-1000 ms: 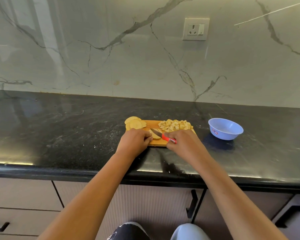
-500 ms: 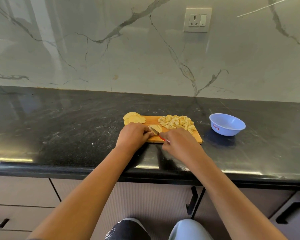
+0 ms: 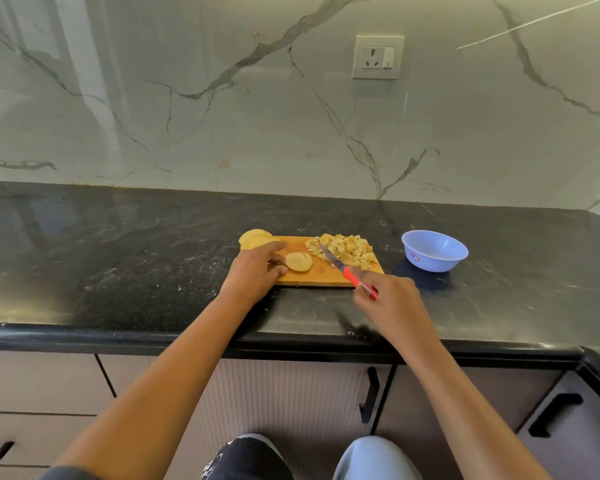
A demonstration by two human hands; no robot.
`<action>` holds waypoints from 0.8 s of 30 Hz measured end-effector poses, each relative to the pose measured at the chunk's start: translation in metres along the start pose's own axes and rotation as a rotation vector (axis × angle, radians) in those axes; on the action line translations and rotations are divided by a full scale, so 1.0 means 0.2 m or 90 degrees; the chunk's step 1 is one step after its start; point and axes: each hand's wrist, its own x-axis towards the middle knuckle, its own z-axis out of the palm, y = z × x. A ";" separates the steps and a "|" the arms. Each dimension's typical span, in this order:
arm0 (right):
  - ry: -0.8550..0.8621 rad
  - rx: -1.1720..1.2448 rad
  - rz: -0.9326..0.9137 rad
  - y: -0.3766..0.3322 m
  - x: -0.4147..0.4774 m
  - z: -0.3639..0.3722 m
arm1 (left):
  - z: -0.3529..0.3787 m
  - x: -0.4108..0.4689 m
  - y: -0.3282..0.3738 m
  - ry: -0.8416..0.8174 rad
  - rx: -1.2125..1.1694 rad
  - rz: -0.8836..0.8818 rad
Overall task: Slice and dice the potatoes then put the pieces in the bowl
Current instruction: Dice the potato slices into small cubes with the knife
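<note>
Now that you have drawn your right hand (image 3: 392, 299) back toward the counter's (image 3: 118, 289) near edge, its fingers are curled round the red handle of the knife (image 3: 340, 268), and the blade slants away over the cutting board (image 3: 326, 277) with its tip at the edge of the diced pile (image 3: 343, 249). A second ago that hand sat tight against your left hand (image 3: 257, 271), with the blade down on the potato. The two are now apart, which suggests one pass of cuts is finished. Your left hand lies on the board's left end with loosely spread fingers. Its thumb and a fingertip touch the left edge of the potato slice (image 3: 298, 262) rather than covering it as before. The slice lies flat near the middle of the board, scored by a few parallel cuts but holding its round shape. It probably needs turning for the crosswise cuts before it counts as diced. Farther back, at the board's far left corner, the stack of uncut slices (image 3: 255, 239) waits as it did earlier. The diced pile fills the far right corner. To the right of the board, well apart from it, stands the blue bowl (image 3: 434, 251), and no pieces show inside it, so the transfer is not yet begun. Behind everything, the wall socket (image 3: 378, 57) sits lower in view than before, because your head has tipped up.
</note>
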 end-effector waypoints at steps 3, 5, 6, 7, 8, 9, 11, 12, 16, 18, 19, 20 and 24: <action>-0.003 0.028 -0.002 -0.01 0.03 0.05 | 0.01 0.00 -0.01 0.022 0.033 -0.010; -0.018 0.037 -0.019 -0.02 0.04 0.08 | 0.01 0.01 -0.01 0.032 0.056 -0.014; -0.027 0.038 -0.026 -0.03 0.05 0.09 | 0.02 0.01 -0.01 0.038 0.065 -0.012; -0.036 0.035 -0.033 -0.03 0.05 0.10 | 0.02 0.01 -0.01 0.042 0.075 -0.008; -0.042 0.031 -0.040 -0.04 0.06 0.11 | 0.02 0.01 -0.01 0.047 0.086 -0.006; -0.043 0.025 -0.045 -0.04 0.06 0.11 | 0.03 0.01 -0.01 0.049 0.095 -0.005; -0.020 0.016 -0.035 -0.04 0.08 0.13 | 0.04 0.02 -0.01 0.037 0.117 0.001; 0.002 0.017 -0.019 -0.03 0.09 0.13 | 0.04 0.03 -0.01 0.027 0.130 0.011; 0.068 0.083 0.076 0.04 0.11 0.13 | 0.00 0.11 0.03 -0.083 0.378 0.190; 0.079 0.128 0.111 0.07 0.12 0.13 | -0.06 0.18 0.05 -0.202 0.445 0.255; 0.079 0.137 0.120 0.08 0.12 0.14 | -0.08 0.22 0.05 -0.268 0.422 0.265; 0.084 0.145 0.123 0.09 0.12 0.14 | -0.09 0.25 0.05 -0.325 0.377 0.271; 0.116 0.178 0.136 0.12 0.12 0.15 | -0.10 0.34 0.05 -0.450 0.252 0.247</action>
